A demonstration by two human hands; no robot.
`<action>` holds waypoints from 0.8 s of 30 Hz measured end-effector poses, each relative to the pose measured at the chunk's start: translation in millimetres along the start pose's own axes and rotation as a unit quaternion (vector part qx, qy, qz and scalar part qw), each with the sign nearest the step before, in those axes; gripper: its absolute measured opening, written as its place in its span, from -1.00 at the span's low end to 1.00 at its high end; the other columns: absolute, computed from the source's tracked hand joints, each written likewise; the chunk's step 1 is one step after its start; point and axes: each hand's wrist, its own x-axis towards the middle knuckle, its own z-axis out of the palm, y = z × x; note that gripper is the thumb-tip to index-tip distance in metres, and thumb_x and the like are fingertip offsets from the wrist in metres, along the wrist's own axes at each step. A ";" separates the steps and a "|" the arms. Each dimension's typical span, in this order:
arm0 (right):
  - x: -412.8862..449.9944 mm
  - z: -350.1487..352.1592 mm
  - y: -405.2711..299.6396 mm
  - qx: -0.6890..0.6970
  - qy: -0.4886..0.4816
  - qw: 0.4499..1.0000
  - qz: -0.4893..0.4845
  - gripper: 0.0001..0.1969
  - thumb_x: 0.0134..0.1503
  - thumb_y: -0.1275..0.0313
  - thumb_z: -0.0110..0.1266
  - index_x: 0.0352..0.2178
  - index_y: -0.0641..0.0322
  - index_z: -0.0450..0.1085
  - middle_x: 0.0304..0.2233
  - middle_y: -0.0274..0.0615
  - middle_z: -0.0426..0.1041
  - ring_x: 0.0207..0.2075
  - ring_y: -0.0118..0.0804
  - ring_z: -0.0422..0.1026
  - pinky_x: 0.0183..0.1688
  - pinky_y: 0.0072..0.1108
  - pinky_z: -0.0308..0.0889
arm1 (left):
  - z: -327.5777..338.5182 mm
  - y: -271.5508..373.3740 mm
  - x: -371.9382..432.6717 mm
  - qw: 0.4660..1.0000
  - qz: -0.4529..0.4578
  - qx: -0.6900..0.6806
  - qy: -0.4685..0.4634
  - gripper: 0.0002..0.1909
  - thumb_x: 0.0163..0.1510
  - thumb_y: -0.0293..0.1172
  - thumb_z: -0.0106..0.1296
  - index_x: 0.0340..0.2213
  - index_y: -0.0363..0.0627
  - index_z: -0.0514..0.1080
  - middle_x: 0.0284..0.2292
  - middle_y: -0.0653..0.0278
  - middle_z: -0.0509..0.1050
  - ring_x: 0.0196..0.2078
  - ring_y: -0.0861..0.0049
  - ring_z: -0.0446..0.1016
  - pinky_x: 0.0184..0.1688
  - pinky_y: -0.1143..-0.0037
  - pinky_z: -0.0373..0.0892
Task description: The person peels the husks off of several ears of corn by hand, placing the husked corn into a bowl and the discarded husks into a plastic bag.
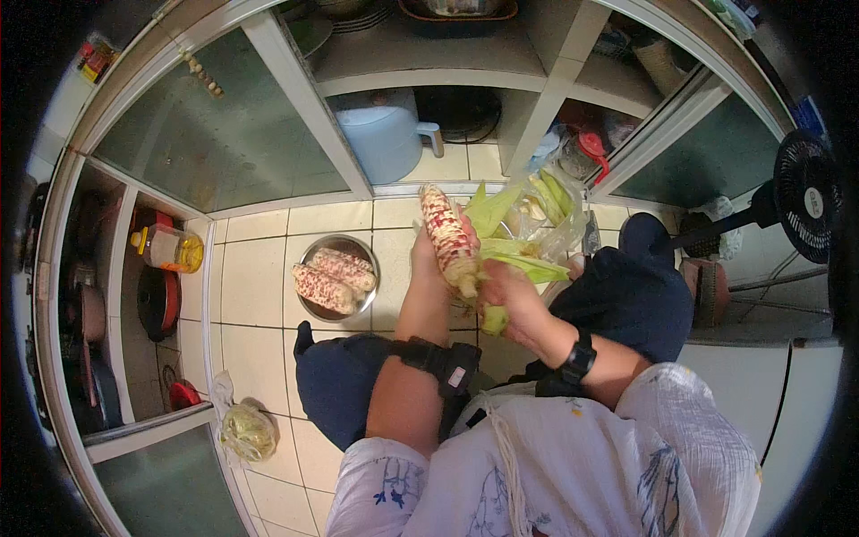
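My left hand (425, 252) is closed around an ear of corn (447, 231) with mottled red and cream kernels. Its tip points away from me and its pale stalk end faces my body. Beside that stalk end, my right hand (513, 299) grips a piece of green corn husk (495, 320); the hand is slightly blurred. Whether the piece is still joined to the ear I cannot tell. Loose green husks (527, 262) lie just beyond my right hand. On the floor to the left, a round metal bowl (370, 250) holds husked corn ears (335, 278) of the same mottled kind.
A clear plastic bag (567, 221) with husks lies near the right knee. Ahead is an open cabinet with a light-blue lidded container (379, 144). A black fan (805, 198) stands at right. A bagged green vegetable (247, 431) rests on the tiled floor (262, 285) at left.
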 end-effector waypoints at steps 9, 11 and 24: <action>106.8 -56.5 -2.9 -0.645 0.028 0.749 -0.148 -0.49 0.07 0.06 0.00 -0.24 0.40 0.34 -0.38 0.00 0.45 -0.32 -0.12 0.43 -0.22 -0.41 0.31 | 18.7 -7.1 -23.5 0.937 0.092 0.303 0.148 -0.58 0.23 -0.11 -0.46 -0.15 -0.18 0.25 -0.42 0.15 0.45 -0.48 0.43 0.44 -0.43 0.48 0.42; 128.2 -74.2 13.0 -0.722 -0.040 0.672 -0.162 -0.37 0.04 0.00 -0.01 -0.05 0.37 0.24 -0.17 0.16 0.36 -0.09 0.07 0.33 -0.02 -0.32 0.22 | 19.4 -13.4 -22.1 0.927 0.094 0.331 0.151 -0.57 0.24 -0.10 -0.47 -0.11 -0.17 0.23 -0.40 0.13 0.46 -0.48 0.42 0.45 -0.44 0.48 0.41; 91.1 -40.5 -33.5 -0.341 -0.043 0.918 -0.195 -0.62 0.12 0.20 0.03 -0.18 0.31 0.32 -0.32 -0.32 0.43 -0.30 -0.50 0.36 -0.16 -0.65 0.26 | -33.9 -39.2 8.2 0.906 0.232 0.267 0.234 -0.47 0.20 -0.03 -0.42 -0.19 -0.29 0.34 -0.38 0.01 0.48 -0.35 0.29 0.48 -0.28 0.35 0.38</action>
